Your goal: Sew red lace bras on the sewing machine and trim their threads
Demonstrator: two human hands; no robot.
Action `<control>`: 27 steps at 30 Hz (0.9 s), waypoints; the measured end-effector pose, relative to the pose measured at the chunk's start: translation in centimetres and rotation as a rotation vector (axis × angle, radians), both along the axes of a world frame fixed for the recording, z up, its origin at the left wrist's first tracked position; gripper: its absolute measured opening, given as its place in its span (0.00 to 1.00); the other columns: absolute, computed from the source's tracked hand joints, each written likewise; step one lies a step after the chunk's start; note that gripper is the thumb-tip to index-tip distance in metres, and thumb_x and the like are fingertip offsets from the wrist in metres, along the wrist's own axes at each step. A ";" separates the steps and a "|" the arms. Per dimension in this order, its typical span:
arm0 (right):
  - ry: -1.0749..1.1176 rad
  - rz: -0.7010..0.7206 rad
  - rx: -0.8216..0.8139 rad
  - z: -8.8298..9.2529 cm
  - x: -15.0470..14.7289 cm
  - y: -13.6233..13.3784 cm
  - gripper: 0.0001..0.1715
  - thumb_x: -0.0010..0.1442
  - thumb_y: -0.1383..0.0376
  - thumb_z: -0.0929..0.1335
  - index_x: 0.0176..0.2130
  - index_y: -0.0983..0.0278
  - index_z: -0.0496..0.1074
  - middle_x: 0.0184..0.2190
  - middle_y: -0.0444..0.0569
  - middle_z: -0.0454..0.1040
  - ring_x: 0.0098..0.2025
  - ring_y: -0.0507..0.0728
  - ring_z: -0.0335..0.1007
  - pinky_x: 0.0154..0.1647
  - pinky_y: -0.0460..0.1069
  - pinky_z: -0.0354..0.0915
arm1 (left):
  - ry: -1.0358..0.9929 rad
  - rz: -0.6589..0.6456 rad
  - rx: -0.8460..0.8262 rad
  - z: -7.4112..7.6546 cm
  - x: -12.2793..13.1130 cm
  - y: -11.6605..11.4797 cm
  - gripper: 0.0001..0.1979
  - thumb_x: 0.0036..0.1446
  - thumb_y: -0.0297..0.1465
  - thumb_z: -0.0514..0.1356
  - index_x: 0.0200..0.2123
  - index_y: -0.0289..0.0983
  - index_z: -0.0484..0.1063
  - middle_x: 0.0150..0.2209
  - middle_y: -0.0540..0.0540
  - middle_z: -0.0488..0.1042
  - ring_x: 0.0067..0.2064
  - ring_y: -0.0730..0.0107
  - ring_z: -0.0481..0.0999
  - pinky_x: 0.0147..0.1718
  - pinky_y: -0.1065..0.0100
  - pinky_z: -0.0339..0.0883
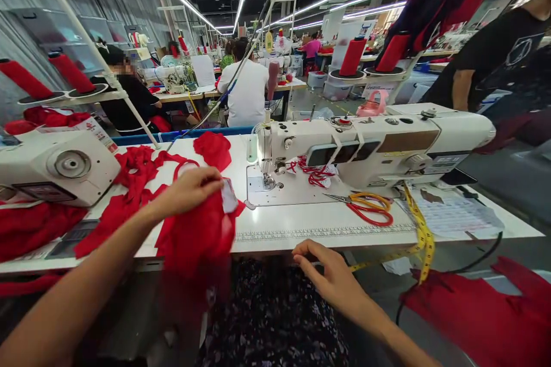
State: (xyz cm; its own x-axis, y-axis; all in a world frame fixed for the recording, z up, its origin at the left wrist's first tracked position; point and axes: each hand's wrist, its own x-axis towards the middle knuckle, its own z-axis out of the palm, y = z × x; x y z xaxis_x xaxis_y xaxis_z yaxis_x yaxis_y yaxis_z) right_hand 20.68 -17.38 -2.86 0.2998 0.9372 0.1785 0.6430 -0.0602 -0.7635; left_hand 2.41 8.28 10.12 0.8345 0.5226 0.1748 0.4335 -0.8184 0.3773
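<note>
My left hand (193,186) is closed in a pinch on a piece of red fabric (198,235), left of the sewing machine's needle. The cloth hangs down over the table's front edge, its lower part smeared by motion. A white patch (229,198) shows on it beside my fingertips. My right hand (325,269) hovers in front of the table edge, above my lap. Its fingers are loosely curved, thumb and forefinger apart, and I see nothing in them. The white sewing machine (365,143) stands beyond both hands, with red cords (316,175) lying under its arm.
Orange-and-red-handled scissors (370,206) lie on the table near a yellow tape measure (424,241) and a written sheet (460,215). More red fabric (133,183) lies left, beside a second machine (64,166). Red cloth (482,309) hangs at lower right. People are at work beyond.
</note>
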 end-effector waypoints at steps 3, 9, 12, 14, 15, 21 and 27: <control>-0.123 0.035 0.064 -0.4 0.9 2.5 0.10 0.69 0.65 0.60 0.37 0.61 0.68 0.34 0.47 0.73 0.35 0.54 0.69 0.37 0.50 0.66 | -0.039 0.207 0.365 4.3 1.0 3.9 0.26 0.65 0.42 0.45 0.41 0.27 0.74 0.43 0.45 0.77 0.50 0.57 0.76 0.50 0.57 0.67; -0.448 0.109 0.154 -1.3 0.6 11.8 0.21 0.66 0.68 0.64 0.58 0.67 0.64 0.57 0.60 0.68 0.59 0.65 0.63 0.58 0.61 0.63 | -0.201 0.297 0.825 2.9 4.1 6.6 0.28 0.73 0.36 0.37 0.54 0.24 0.69 0.50 0.40 0.71 0.55 0.58 0.69 0.49 0.60 0.61; -0.509 0.214 0.132 -2.3 -1.6 15.4 0.32 0.65 0.60 0.68 0.62 0.73 0.61 0.61 0.65 0.64 0.63 0.67 0.58 0.64 0.62 0.58 | -0.311 0.097 0.698 -4.2 6.8 5.8 0.17 0.71 0.32 0.48 0.45 0.32 0.76 0.41 0.39 0.75 0.41 0.64 0.70 0.38 0.66 0.61; -0.530 0.361 0.152 -2.8 -3.0 15.7 0.33 0.65 0.55 0.67 0.61 0.73 0.62 0.59 0.64 0.66 0.63 0.66 0.58 0.65 0.62 0.55 | -0.268 -0.030 0.642 -9.2 8.1 4.7 0.14 0.69 0.31 0.52 0.37 0.36 0.77 0.33 0.45 0.75 0.34 0.68 0.69 0.32 0.68 0.60; -0.537 0.443 0.173 -2.9 -3.4 15.2 0.32 0.66 0.53 0.66 0.60 0.71 0.63 0.57 0.62 0.68 0.62 0.65 0.59 0.65 0.61 0.55 | -0.250 -0.089 0.608 -11.3 8.5 4.1 0.13 0.68 0.31 0.54 0.34 0.38 0.76 0.31 0.47 0.74 0.32 0.70 0.68 0.31 0.69 0.60; -0.432 0.430 0.263 -2.3 0.8 10.6 0.12 0.69 0.65 0.62 0.49 0.64 0.70 0.47 0.52 0.75 0.47 0.56 0.68 0.50 0.53 0.64 | -0.207 -0.214 0.491 -16.0 8.0 2.4 0.09 0.67 0.27 0.55 0.36 0.38 0.76 0.31 0.49 0.73 0.33 0.70 0.67 0.32 0.68 0.59; -0.562 0.130 0.156 -2.2 6.7 12.6 0.16 0.69 0.68 0.61 0.54 0.64 0.70 0.38 0.51 0.71 0.40 0.57 0.64 0.40 0.51 0.60 | -0.194 -0.280 0.521 -16.0 8.2 2.3 0.08 0.65 0.24 0.55 0.37 0.36 0.75 0.30 0.47 0.73 0.31 0.68 0.65 0.29 0.66 0.55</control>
